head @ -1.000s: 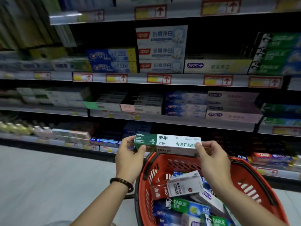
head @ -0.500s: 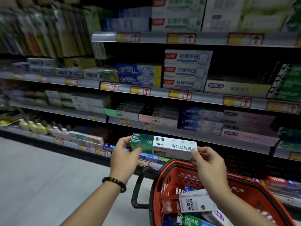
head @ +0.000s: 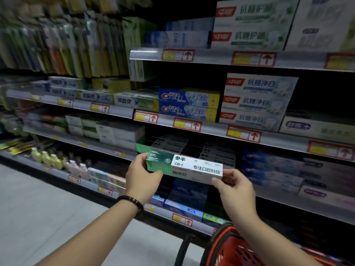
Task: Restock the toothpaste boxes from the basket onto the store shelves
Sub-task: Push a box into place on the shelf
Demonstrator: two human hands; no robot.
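Note:
I hold a green-and-white toothpaste box (head: 189, 167) level in front of the shelves, long side toward me. My left hand (head: 142, 177) grips its green left end, thumb under and fingers behind. My right hand (head: 235, 186) pinches the white right end. The box hovers just before a shelf row of dark and white boxes (head: 184, 146) on the third shelf down. The red basket (head: 226, 248) sits low at the bottom edge, only its rim and black handle showing; its contents are out of view.
Shelves (head: 211, 129) with red price tags run across the view, stocked with Crest boxes (head: 188, 103), white-and-red boxes (head: 255, 101) and blue boxes (head: 269, 169). Small bottles (head: 57, 162) stand lower left. Grey aisle floor (head: 48, 217) lies to the left.
The view has tilted up and moved closer to the shelves; the basket dropped almost out of frame. Both hands raised the box a little toward the third shelf, keeping their grip.

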